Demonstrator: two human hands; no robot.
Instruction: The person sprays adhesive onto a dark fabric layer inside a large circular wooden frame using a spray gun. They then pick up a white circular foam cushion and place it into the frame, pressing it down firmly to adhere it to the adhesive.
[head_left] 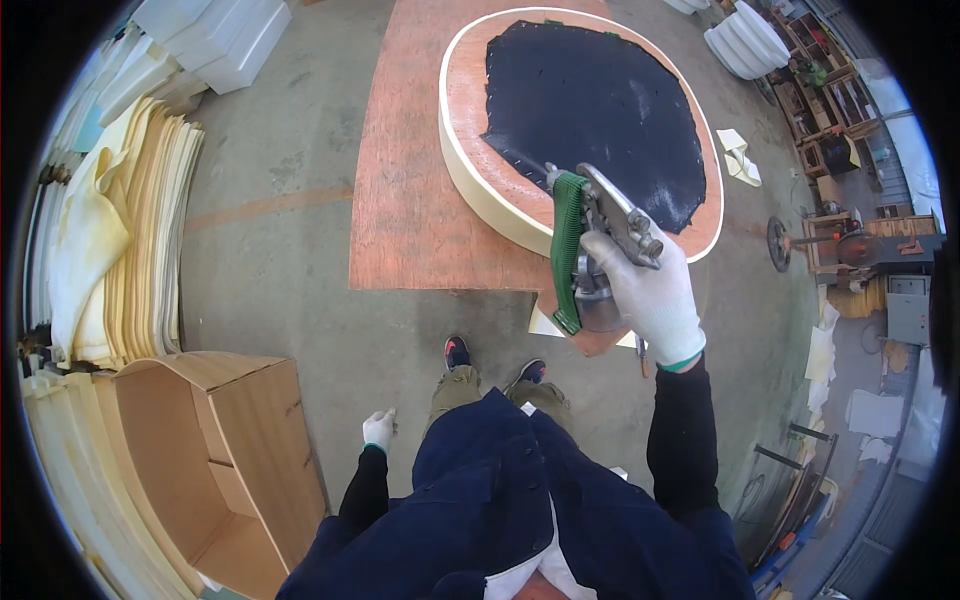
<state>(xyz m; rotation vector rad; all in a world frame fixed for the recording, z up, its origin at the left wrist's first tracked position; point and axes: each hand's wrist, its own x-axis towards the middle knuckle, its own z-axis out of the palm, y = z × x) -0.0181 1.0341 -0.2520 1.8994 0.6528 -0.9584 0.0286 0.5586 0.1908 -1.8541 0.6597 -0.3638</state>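
My right hand point(650, 295), in a white glove, grips a silvery metal gun-shaped tool point(625, 215) with a green ribbed strip point(568, 250) along its left side. The tool is over the near edge of a rounded plywood panel point(465, 130) with a cream padded rim, and its tip points away from me. Black fabric point(600, 110) covers most of the panel's face. Low at my left side hangs my left hand point(379, 428), gloved too, its fingers curled closed with nothing visible in them. The tool's exact kind is unclear.
The panel rests on a plywood board point(400, 240). To the left stand stacked yellowish foam sheets point(130, 240) and an open brown wooden frame point(255, 450). White blocks point(225, 45) are at the far left. On the right are a standing fan point(778, 243) and cluttered shelves point(815, 60).
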